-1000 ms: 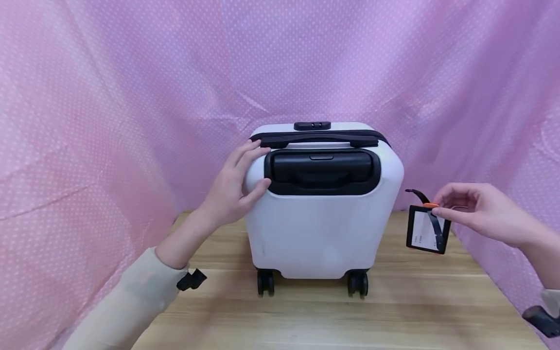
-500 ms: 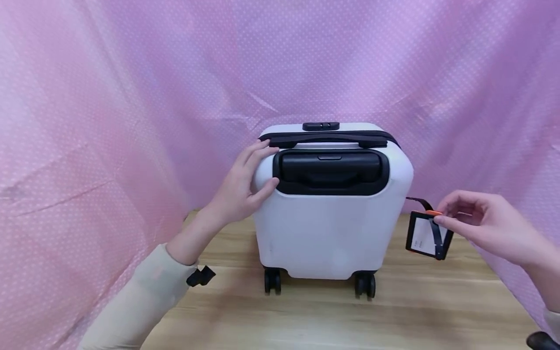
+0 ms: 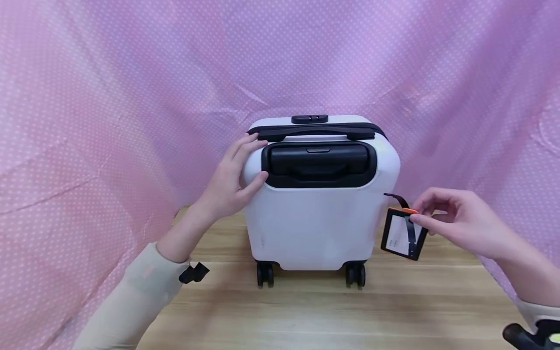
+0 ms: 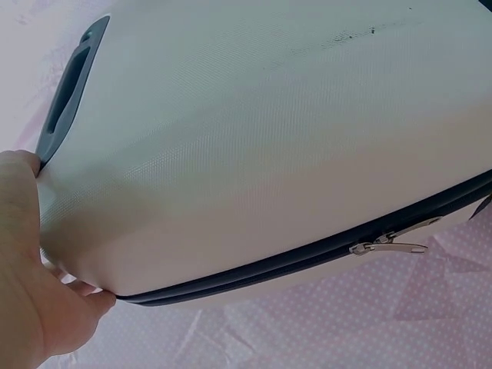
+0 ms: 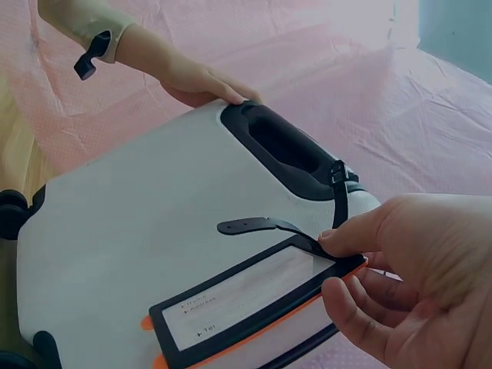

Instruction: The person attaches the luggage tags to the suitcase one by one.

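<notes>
A white suitcase (image 3: 312, 223) stands upright on its wheels, its black pull handle (image 3: 319, 160) folded down in the recess. My left hand (image 3: 225, 182) rests over its upper left corner, thumb on the front face, fingers at the black top edge. In the left wrist view, fingertips reach the zipper (image 4: 261, 273). My right hand (image 3: 459, 218) pinches a luggage tag (image 3: 400, 236) by its orange-edged top between thumb and fingers, just right of the suitcase. The tag has a black frame, a white name card (image 5: 246, 304) and a black strap (image 5: 250, 225) hanging unfastened, with a buckle (image 5: 338, 173).
The suitcase stands on a wooden surface (image 3: 284, 311), with pink dotted sheeting (image 3: 175, 97) behind it and on both sides. A carry handle (image 3: 315, 130) and a black lock (image 3: 309, 119) lie on its top. Two front wheels (image 3: 355, 274) show below.
My right hand has brought the luggage tag left, closer to the suitcase's right side, and the tag tilts more. My left hand stays on the corner. The head view has shifted slightly.
</notes>
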Action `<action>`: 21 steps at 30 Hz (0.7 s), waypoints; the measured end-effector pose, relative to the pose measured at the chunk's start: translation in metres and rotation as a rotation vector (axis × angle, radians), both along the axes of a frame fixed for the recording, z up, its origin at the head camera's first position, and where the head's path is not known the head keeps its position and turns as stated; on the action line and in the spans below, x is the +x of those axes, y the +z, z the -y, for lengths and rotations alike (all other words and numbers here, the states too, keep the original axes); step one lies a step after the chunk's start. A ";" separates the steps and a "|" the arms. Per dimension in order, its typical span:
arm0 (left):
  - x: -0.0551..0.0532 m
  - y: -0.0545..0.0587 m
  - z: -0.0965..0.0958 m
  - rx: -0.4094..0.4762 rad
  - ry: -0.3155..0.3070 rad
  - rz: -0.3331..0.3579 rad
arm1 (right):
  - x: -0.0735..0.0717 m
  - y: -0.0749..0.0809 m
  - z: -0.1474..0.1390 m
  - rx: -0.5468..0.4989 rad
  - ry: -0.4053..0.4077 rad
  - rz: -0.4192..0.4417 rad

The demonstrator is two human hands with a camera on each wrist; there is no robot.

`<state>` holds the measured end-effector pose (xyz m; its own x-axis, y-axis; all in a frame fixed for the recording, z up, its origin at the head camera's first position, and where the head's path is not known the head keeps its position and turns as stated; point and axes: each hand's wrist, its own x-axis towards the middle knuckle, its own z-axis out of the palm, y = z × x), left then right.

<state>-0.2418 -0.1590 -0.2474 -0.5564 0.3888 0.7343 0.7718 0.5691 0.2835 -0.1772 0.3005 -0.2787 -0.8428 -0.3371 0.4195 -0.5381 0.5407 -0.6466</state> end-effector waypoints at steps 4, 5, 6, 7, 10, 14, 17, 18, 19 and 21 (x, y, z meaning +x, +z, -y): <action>0.002 0.000 0.000 0.010 0.000 0.013 | 0.003 0.002 0.008 0.003 0.010 0.012; 0.002 0.001 0.001 0.010 -0.001 0.013 | 0.004 0.003 0.010 0.003 0.015 0.012; 0.002 0.001 0.001 0.010 0.000 0.014 | 0.005 0.004 0.013 0.001 0.019 0.014; 0.002 0.001 0.001 0.009 0.000 0.015 | 0.005 0.004 0.015 -0.001 0.022 0.017; 0.002 0.000 0.001 0.009 0.002 0.017 | 0.006 0.006 0.022 -0.012 0.038 0.023; 0.001 -0.001 0.002 0.015 0.002 0.014 | 0.007 0.006 0.032 -0.048 0.077 0.019; 0.000 -0.002 0.001 0.032 -0.001 0.002 | 0.007 0.006 0.040 -0.070 0.112 0.016; 0.000 -0.002 0.000 0.044 0.001 -0.008 | 0.008 0.007 0.042 -0.070 0.117 0.017; 0.000 -0.003 -0.001 0.063 0.001 -0.023 | 0.009 0.007 0.045 -0.069 0.120 0.020; 0.000 -0.004 -0.004 0.102 0.002 -0.071 | 0.010 0.009 0.049 -0.058 0.118 0.024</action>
<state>-0.2415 -0.1550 -0.2510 -0.5018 0.3089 0.8079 0.7913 0.5412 0.2845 -0.1672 0.2515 -0.2699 -0.8090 -0.4101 0.4211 -0.5794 0.4359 -0.6886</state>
